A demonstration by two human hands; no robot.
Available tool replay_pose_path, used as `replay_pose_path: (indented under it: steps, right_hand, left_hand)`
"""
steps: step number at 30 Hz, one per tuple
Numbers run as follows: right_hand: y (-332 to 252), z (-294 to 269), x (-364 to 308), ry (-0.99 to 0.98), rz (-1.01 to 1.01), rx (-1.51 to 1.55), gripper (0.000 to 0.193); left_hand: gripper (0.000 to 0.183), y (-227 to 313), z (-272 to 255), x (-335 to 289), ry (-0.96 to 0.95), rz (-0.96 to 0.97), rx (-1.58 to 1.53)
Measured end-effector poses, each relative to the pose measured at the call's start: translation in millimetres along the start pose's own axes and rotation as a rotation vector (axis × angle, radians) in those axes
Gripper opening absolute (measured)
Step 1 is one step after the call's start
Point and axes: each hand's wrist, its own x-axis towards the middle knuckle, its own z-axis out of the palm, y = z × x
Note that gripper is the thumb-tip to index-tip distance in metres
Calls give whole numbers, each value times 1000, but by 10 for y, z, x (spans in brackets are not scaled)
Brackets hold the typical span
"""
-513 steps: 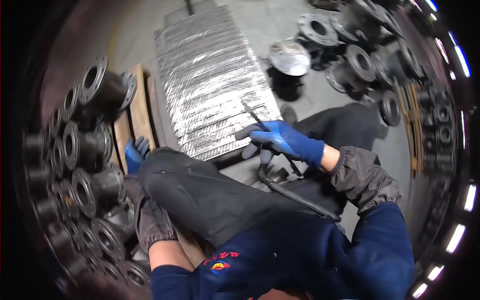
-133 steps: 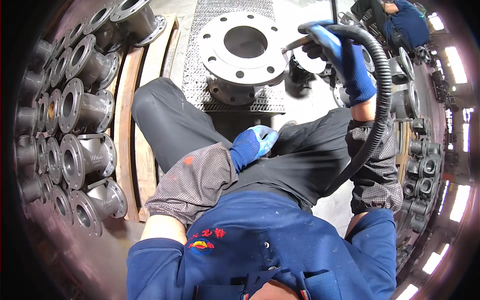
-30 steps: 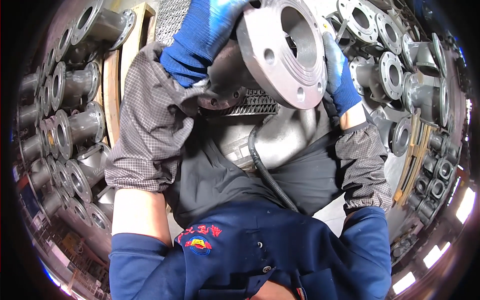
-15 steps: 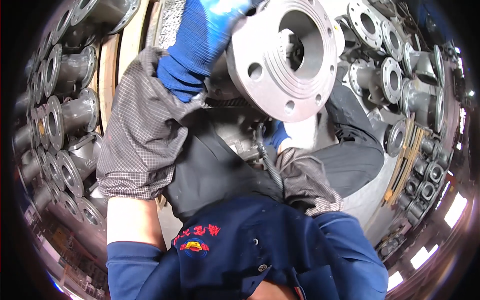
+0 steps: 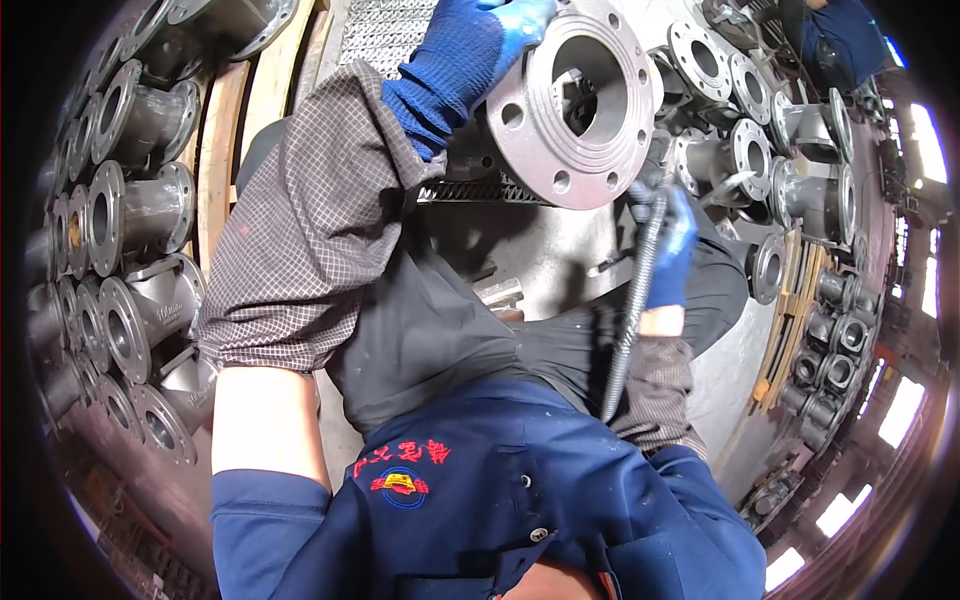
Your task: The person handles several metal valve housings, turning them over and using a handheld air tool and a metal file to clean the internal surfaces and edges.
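Note:
My left hand [image 5: 500, 40], in a blue glove, is closed on the upper left edge of a grey flanged pipe fitting [image 5: 520, 160]. The fitting's round face has a wide centre bore, stepped rings and several bolt holes, and it is tilted toward me. Below and right of the flange is my right hand [image 5: 672, 245], also blue-gloved and slightly blurred. Its fingers look closed at the upper end of a grey ribbed hose [image 5: 640, 290] that runs down along my forearm. Whatever is fixed to the hose's end is too blurred to make out.
Flanged pipe fittings [image 5: 140, 215] are stacked on the left beside wooden beams [image 5: 222, 140]. More fittings [image 5: 750, 160] stand on the right, with smaller ones [image 5: 840, 370] past a wooden pallet [image 5: 785, 320]. A metal grating [image 5: 380, 35] lies behind my left hand. Another person [image 5: 845, 40] is at the far right.
My right hand has come out from below the flange, moving right and up, and the hose has swung right and straightened. The flange appears slightly higher and farther away, with my left hand still on it.

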Motion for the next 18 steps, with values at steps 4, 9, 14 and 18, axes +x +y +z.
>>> replay_pose_path:
  steps: [4, 9, 14, 18]
  right_hand:
    - [-609, 235, -365, -365, -579, -321, 45]
    - [-873, 783, -445, -972, -293, -327, 42]
    - [-894, 1019, -435, -940, -72, -349, 29]
    - [-917, 1208, -417, -803, -130, -595, 28]
  left_hand:
    - [30, 24, -58, 68, -13, 70, 161]
    - [69, 57, -70, -18, -79, -108, 40]
    - [52, -2, -115, -12, -211, 332, 425]
    - [46, 47, -53, -59, 56, -204, 33]
